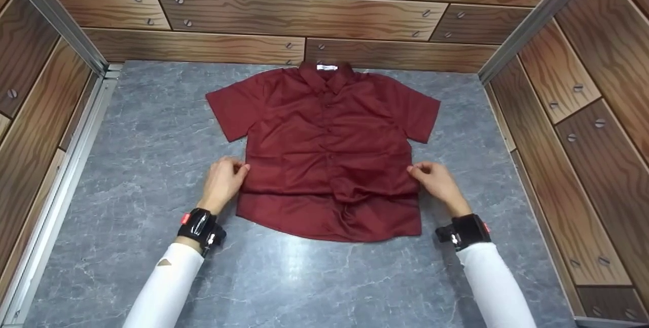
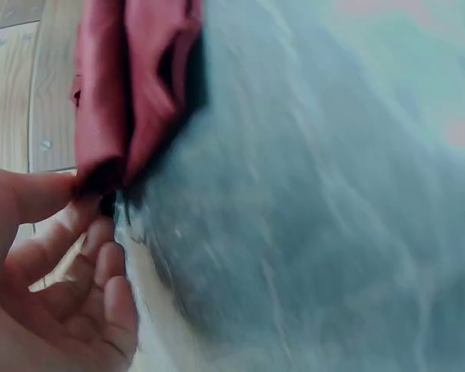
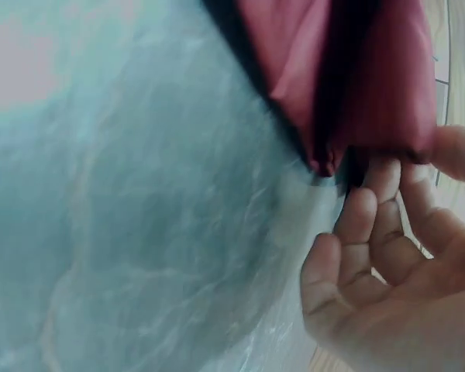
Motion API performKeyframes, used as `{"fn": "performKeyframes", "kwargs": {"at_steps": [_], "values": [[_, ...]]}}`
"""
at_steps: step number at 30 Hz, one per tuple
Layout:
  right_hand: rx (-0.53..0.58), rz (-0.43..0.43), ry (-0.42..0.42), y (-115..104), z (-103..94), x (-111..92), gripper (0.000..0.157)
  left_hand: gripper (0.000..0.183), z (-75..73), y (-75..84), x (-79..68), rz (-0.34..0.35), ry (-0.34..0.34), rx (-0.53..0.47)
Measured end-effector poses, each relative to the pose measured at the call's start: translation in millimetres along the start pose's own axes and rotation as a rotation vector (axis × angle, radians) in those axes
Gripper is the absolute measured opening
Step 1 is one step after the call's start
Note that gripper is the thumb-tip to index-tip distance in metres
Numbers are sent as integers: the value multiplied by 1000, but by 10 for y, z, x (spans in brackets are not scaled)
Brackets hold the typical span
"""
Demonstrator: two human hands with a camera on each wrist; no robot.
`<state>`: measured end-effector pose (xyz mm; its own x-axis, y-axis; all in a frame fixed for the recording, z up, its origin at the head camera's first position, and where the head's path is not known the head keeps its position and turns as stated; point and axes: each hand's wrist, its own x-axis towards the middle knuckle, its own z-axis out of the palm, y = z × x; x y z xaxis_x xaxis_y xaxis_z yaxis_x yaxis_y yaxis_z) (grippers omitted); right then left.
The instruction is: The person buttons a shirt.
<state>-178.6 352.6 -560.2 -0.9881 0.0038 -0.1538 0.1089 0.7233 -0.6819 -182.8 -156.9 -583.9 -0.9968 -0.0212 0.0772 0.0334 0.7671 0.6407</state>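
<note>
A dark red short-sleeved button shirt (image 1: 304, 135) lies front up, collar at the far side, with creases across its lower half. My left hand (image 1: 223, 178) pinches its left side edge between thumb and fingers, below the sleeve. On the opposite side edge, at about the same height, my right hand (image 1: 436, 181) pinches the cloth likewise. In the left wrist view the shirt's edge (image 2: 101, 116) hangs in a fold from thumb and forefinger. The right wrist view shows a similar fold of red cloth (image 3: 395, 85) at the fingertips of that hand.
The shirt lies on a grey marbled tabletop (image 1: 152, 130). Wood-patterned panels rise at the back (image 1: 304, 13), with more along both sides. Metal rails (image 1: 61, 166) run along the left edge and up the corners. Black wrist bands (image 1: 469, 229) sit on both wrists.
</note>
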Motion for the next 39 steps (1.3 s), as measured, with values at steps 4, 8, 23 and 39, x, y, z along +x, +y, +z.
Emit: {"fn": "performKeyframes", "kwargs": {"at_steps": [4, 8, 23, 39], "values": [[70, 7, 46, -18, 3, 26, 38, 19, 9, 2, -6, 72, 157, 40], [118, 9, 96, -36, 20, 41, 42, 19, 14, 22, 8, 65, 232, 9], [196, -1, 62, -182, 28, -43, 33, 24, 1, -41, -50, -37, -35, 15], [100, 40, -87, 7, -19, -25, 39, 23, -4, 10, -24, 179, 294, 56]]}}
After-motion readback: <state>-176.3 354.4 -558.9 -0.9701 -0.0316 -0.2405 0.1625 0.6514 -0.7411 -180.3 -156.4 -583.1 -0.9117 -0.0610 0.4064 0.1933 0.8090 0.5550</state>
